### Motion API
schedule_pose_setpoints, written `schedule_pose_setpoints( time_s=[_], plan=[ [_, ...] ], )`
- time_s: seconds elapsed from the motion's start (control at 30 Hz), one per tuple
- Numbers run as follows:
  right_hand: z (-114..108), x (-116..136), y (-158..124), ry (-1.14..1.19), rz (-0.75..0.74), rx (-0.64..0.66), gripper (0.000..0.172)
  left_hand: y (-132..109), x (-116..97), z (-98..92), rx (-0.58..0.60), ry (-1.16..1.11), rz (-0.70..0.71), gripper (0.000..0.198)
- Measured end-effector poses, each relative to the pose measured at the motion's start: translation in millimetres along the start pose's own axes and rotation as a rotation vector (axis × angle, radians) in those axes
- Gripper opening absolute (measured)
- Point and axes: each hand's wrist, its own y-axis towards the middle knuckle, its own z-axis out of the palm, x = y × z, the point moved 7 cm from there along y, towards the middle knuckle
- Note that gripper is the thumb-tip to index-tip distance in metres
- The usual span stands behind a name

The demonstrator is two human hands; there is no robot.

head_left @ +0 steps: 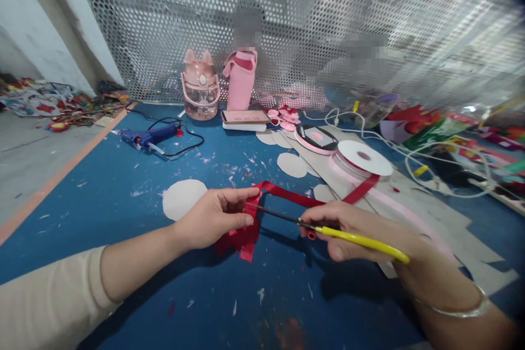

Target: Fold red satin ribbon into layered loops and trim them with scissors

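My left hand pinches a red ribbon just above the blue table, with folded red pieces bunched under its fingers. My right hand grips yellow-handled scissors. Their dark blades point left and reach the ribbon beside my left fingers. The ribbon runs right and back to a white spool. A pink ribbon also trails from the spool area past my right wrist.
White paper circles and grey card sheets lie around. A blue glue gun with its cord is at the back left. A pink bottle, a phone, a pink ribbon roll and white cables stand before a perforated metal screen.
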Motion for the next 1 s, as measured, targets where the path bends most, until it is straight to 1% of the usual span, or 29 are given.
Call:
schedule_pose_setpoints(
  time_s=[0.4,0.57,0.73,0.87,1.0],
  plan=[
    [1.9,-1.5,7.5,-0.031,-0.042,-0.043,0.064,-1.0,3.0,-0.6,0.027,0.012,-0.002,0.053],
    [2.1,-1.4,6.6,-0.037,-0.020,-0.031,0.059,-0.8,5.4,-1.5,0.031,0.023,-0.006,0.055],
    [3.2,4.4,4.7,-0.042,-0.028,-0.019,0.055,-0.1,4.6,-1.6,0.024,0.031,-0.003,0.054],
    [4.7,7.6,4.2,-0.056,-0.054,-0.016,0.056,-1.1,4.1,-1.1,0.017,0.040,-0.013,0.055],
    [2.2,-0.4,4.8,-0.069,-0.052,-0.027,0.065,-2.3,3.0,0.7,0.019,0.023,-0.027,0.055]
  ],
)
